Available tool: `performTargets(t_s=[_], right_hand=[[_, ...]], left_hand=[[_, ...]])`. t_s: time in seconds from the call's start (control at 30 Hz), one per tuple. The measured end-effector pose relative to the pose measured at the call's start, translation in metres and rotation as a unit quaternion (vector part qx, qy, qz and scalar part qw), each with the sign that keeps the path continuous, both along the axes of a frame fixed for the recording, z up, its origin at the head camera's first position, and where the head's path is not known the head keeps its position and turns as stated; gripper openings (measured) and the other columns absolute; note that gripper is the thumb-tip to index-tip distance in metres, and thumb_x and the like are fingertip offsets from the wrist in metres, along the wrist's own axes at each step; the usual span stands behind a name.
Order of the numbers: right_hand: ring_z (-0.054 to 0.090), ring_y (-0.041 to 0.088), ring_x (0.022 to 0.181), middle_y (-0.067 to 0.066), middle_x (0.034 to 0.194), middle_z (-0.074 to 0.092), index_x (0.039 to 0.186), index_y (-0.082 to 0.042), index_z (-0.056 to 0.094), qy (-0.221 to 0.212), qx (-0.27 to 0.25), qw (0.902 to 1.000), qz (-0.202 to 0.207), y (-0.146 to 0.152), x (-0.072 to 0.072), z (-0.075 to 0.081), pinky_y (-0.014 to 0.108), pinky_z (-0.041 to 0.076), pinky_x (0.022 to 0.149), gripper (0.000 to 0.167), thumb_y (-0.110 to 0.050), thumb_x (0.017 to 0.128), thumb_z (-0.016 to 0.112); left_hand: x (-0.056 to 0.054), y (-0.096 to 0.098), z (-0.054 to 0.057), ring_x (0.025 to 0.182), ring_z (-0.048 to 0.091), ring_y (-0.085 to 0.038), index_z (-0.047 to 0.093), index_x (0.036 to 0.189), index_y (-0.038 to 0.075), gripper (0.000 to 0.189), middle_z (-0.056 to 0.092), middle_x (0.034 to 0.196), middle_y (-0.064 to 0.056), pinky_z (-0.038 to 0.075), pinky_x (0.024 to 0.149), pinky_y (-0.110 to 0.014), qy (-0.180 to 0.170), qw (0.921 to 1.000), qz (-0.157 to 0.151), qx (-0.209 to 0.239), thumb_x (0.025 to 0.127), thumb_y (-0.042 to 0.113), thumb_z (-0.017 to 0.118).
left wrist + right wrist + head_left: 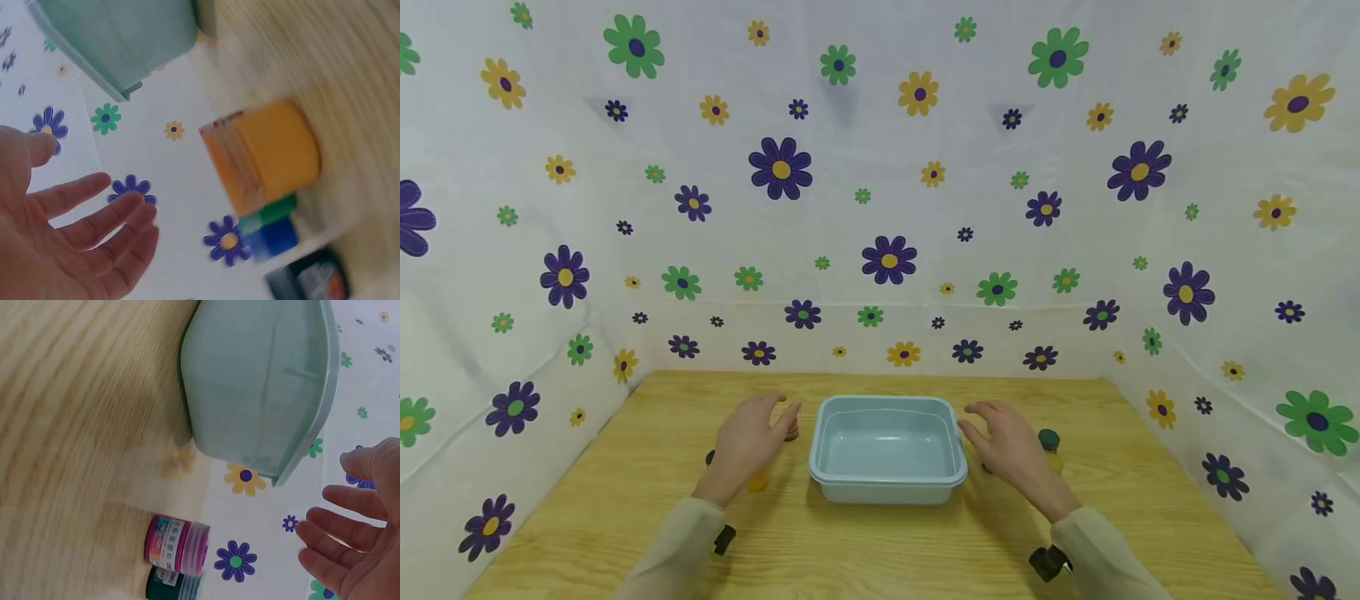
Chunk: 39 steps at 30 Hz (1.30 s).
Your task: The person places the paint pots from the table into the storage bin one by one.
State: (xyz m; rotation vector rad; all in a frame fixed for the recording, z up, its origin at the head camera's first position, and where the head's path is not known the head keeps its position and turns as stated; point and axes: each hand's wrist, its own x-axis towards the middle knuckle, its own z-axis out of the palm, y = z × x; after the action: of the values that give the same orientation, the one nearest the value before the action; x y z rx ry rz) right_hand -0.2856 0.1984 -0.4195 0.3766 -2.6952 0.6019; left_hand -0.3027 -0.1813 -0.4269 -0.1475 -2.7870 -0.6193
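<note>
A pale blue plastic basin (887,493) stands in the middle of the wooden table. My left hand (747,442) hovers by its left side, fingers spread and loosely bent, holding nothing. On the other side my right hand (1011,446) is raised near the basin's right rim, also holding nothing. Beneath the left hand stand small jars: an orange jar (275,156), green and blue ones behind it, and a dark jar (319,278). Near the right hand are a pink jar (175,545) and a dark green jar (167,585), seen in the right wrist view.
A small red jar (792,430) sits between the left hand and the basin. A yellow bottle or jar with a dark green top (1050,442) is partly hidden behind the right hand. White cloth with printed flowers (880,208) walls the table (880,550) at the back and sides.
</note>
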Motion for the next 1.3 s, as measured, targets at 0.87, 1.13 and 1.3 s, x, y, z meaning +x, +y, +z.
performTargets(t_s=[0.87,1.13,1.3], right_hand=[[0.063,0.021,0.101,0.025,0.133,0.047,0.138,0.002,0.048,-0.342,-0.368,0.8524,0.144,0.016,0.010,-0.020,0.039,0.059,0.086,0.065,-0.021,0.086,0.077],[0.058,0.022,0.102,0.022,0.128,0.051,0.137,-0.001,0.051,-0.350,-0.370,0.8515,0.124,0.012,0.009,-0.019,0.036,0.059,0.087,0.061,-0.020,0.085,0.078],[0.057,0.023,0.103,0.021,0.129,0.051,0.138,-0.002,0.051,-0.353,-0.377,0.8490,0.113,0.012,0.008,-0.020,0.034,0.059,0.086,0.062,-0.020,0.084,0.078]], left_hand=[[-0.021,-0.063,-0.013,0.092,0.062,-0.027,0.063,0.118,-0.004,0.035,0.068,0.111,-0.013,0.057,0.074,-0.035,-0.223,0.9229,-0.161,0.270,0.091,0.018,0.070],[-0.013,-0.071,-0.009,0.097,0.063,-0.020,0.065,0.115,-0.002,0.033,0.068,0.114,-0.013,0.058,0.080,-0.035,-0.263,0.9223,-0.203,0.198,0.088,0.015,0.073],[-0.009,-0.072,-0.008,0.096,0.063,-0.023,0.066,0.113,-0.001,0.034,0.068,0.112,-0.011,0.057,0.076,-0.036,-0.287,0.9187,-0.195,0.188,0.083,0.013,0.076]])
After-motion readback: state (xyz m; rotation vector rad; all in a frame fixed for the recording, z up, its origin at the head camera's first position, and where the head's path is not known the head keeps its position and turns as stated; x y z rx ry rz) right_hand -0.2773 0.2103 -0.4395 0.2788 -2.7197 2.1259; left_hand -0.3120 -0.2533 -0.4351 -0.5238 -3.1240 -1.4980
